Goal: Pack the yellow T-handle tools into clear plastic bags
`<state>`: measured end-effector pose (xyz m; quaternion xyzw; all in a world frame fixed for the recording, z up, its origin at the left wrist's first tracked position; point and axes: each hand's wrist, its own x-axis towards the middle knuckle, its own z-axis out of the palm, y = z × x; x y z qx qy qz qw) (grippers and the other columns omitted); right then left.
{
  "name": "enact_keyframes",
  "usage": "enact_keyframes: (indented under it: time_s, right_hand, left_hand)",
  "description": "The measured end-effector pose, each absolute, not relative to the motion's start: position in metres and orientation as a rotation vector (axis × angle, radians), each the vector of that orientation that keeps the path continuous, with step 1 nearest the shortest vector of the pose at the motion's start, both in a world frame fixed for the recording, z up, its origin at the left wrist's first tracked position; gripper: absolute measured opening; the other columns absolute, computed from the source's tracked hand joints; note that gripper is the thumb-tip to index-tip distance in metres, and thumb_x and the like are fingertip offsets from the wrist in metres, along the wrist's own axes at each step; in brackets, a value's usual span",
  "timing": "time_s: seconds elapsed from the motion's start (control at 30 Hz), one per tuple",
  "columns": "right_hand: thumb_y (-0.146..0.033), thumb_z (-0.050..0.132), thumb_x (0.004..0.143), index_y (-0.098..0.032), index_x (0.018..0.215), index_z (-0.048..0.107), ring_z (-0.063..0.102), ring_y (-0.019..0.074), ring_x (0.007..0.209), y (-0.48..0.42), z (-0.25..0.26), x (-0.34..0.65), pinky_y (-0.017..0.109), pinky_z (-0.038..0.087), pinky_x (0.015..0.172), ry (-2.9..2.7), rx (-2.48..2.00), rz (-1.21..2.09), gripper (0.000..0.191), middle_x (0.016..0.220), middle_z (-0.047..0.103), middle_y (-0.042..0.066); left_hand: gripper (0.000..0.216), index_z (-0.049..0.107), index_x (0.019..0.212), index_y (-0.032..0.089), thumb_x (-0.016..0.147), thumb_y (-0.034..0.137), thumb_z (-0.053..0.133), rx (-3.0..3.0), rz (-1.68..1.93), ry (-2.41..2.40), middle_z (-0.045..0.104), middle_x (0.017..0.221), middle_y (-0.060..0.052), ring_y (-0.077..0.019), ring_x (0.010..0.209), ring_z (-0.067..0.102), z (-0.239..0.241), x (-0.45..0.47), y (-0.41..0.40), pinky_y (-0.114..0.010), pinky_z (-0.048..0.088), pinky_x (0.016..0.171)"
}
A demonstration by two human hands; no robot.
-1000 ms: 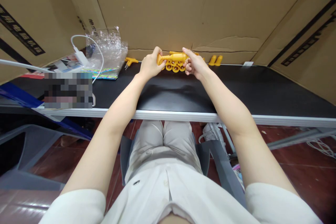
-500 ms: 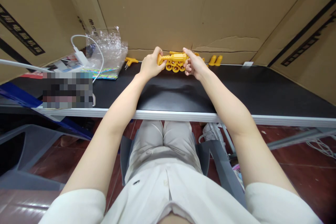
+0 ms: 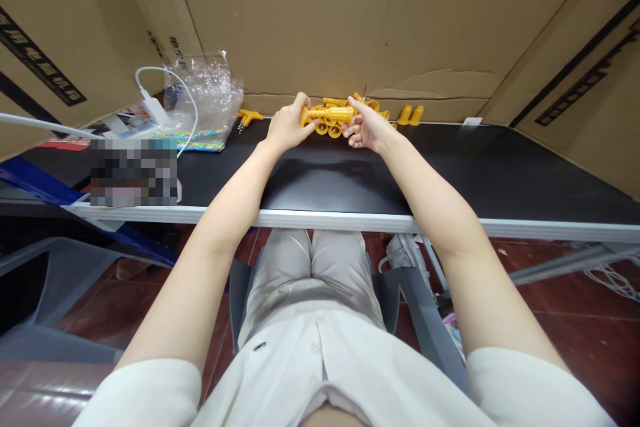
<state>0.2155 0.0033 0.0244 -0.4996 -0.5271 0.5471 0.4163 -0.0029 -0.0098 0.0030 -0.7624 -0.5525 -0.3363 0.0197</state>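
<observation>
Between my hands, above the black table point(image 3: 330, 183), lies a yellow plastic corkscrew point(image 3: 316, 114), held level. My left hand point(image 3: 286, 125) is closed around its left end, thumb and fingers pinching the handle. On the right, a smooth yellow sleeve point(image 3: 343, 114) lines up with the ribbed shaft, and my right hand point(image 3: 369, 127) grips its far end with thumb and fingertips. Whether metal sits inside is hidden. Just behind and below are several yellow cups or sleeves point(image 3: 335, 131), partly covered by the held piece and my right hand.
Left of my hands lies a T-shaped yellow handle with a metal spiral point(image 3: 249, 119). Two yellow sleeves point(image 3: 411, 115) stand at the back right. A clear plastic bag point(image 3: 203, 97), a white cable point(image 3: 176, 77) and a blurred-out object point(image 3: 134, 173) occupy the left side. Cardboard walls point(image 3: 310, 20) enclose the back.
My right hand has shifted slightly left and down, its lower fingers spreading somewhat. The sleeve's end of the held piece has dipped a little. My left hand stays nearly still.
</observation>
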Motion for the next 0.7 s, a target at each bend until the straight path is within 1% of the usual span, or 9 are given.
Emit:
enact_keyframes:
  time_s: [0.1,0.17,0.23,0.3,0.37,0.43,0.57,0.63,0.7]
  right_hand:
    - [-0.07,0.067,0.1,-0.025,0.093,0.061,0.058,0.0149,0.046,0.0,0.027,0.217,0.028,0.05,0.045,-1.25,-1.221,1.462,0.046,0.065,0.067,0.001]
    - [-0.065,0.066,0.102,-0.025,0.095,0.06,0.059,0.0157,0.049,0.0,0.029,0.219,0.03,0.054,0.05,-1.212,-1.211,1.466,0.041,0.066,0.066,0.0]
    - [-0.064,0.066,0.101,-0.026,0.097,0.06,0.06,0.0171,0.052,0.002,0.031,0.224,0.032,0.057,0.055,-1.212,-1.229,1.427,0.039,0.066,0.064,0.0]
    - [-0.066,0.067,0.099,-0.026,0.098,0.06,0.063,0.019,0.058,0.006,0.032,0.23,0.035,0.06,0.062,-1.234,-1.254,1.355,0.041,0.07,0.065,0.001]
    - [-0.069,0.066,0.098,-0.027,0.099,0.06,0.067,0.021,0.067,0.011,0.032,0.239,0.038,0.062,0.068,-1.242,-1.265,1.277,0.043,0.077,0.067,0.003]
    - [-0.073,0.065,0.098,-0.027,0.1,0.06,0.071,0.0225,0.075,0.016,0.033,0.248,0.039,0.063,0.071,-1.226,-1.257,1.208,0.046,0.085,0.07,0.004]
    - [-0.078,0.064,0.095,-0.027,0.102,0.063,0.076,0.0251,0.089,0.021,0.036,0.26,0.039,0.065,0.074,-1.245,-1.197,1.039,0.051,0.096,0.073,0.006]
    - [-0.076,0.065,0.096,-0.026,0.103,0.067,0.078,0.0266,0.097,0.023,0.039,0.262,0.039,0.067,0.077,-1.281,-1.153,0.952,0.051,0.102,0.075,0.008]
    - [-0.072,0.067,0.098,-0.025,0.106,0.07,0.079,0.0279,0.106,0.026,0.04,0.26,0.04,0.068,0.082,-1.306,-1.101,0.875,0.048,0.11,0.076,0.01]
  left_hand:
    - [0.063,0.054,0.155,0.03,0.096,0.045,0.068,-2.48,-0.976,-1.699,0.079,0.136,-0.011,-0.0367,0.13,0.074,0.002,-0.003,-0.013,-0.048,0.055,0.112]
    - [0.08,0.043,0.167,0.03,0.094,0.049,0.07,-2.608,-0.901,-1.681,0.072,0.151,-0.012,-0.037,0.141,0.069,0.001,-0.002,-0.015,-0.048,0.052,0.118]
    - [0.096,0.028,0.177,0.031,0.094,0.05,0.072,-2.734,-0.832,-1.653,0.062,0.165,-0.013,-0.0359,0.152,0.06,0.0,-0.001,-0.016,-0.048,0.049,0.123]
    - [0.107,0.014,0.181,0.03,0.095,0.049,0.073,-2.806,-0.774,-1.653,0.055,0.171,-0.014,-0.0336,0.159,0.054,-0.002,0.0,-0.017,-0.045,0.046,0.127]
    - [0.109,0.01,0.182,0.026,0.096,0.046,0.073,-2.821,-0.69,-1.703,0.055,0.171,-0.015,-0.0325,0.159,0.054,-0.003,0.001,-0.017,-0.043,0.045,0.128]
    - [0.103,0.017,0.182,0.023,0.097,0.045,0.071,-2.824,-0.53,-1.774,0.057,0.169,-0.016,-0.0324,0.156,0.058,-0.004,0.001,-0.016,-0.041,0.044,0.129]
    - [0.076,0.045,0.172,0.023,0.101,0.043,0.064,-2.815,-0.231,-1.807,0.058,0.17,-0.012,-0.0286,0.155,0.059,-0.001,0.0,-0.017,-0.036,0.042,0.131]
    - [0.07,0.05,0.169,0.023,0.103,0.043,0.062,-2.796,-0.196,-1.805,0.057,0.171,-0.01,-0.0263,0.156,0.058,0.001,0.001,-0.018,-0.032,0.042,0.13]
    - [0.069,0.051,0.168,0.023,0.104,0.044,0.061,-2.785,-0.177,-1.805,0.056,0.172,-0.009,-0.0254,0.156,0.057,0.002,0.001,-0.019,-0.029,0.042,0.129]
